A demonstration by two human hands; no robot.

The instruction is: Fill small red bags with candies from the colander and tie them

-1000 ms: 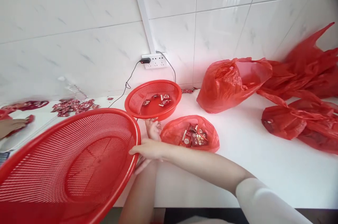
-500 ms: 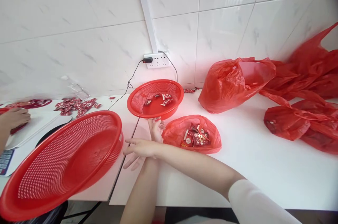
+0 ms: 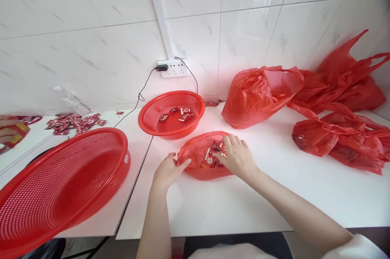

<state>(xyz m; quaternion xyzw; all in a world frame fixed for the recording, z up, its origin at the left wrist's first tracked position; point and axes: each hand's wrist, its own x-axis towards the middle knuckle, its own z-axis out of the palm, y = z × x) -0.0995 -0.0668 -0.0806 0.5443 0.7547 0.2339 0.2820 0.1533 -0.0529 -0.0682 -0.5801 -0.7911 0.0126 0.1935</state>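
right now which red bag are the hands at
The open red bag nearest the person: left hand at its left edge, right hand at the packets inside. The other red bags sit farther right, apart from both hands.

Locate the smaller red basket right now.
In the head view, the smaller red basket sits just left of centre, near the tiled wall below the socket panel, beyond the left hand and right of the larger red basket.

Bright, diffuse light; striped glare on wall tiles [image 3: 252, 33] up and right of socket strip [image 3: 180, 69]; large basket [image 3: 88, 151], lower left of strip, edge-stretched.
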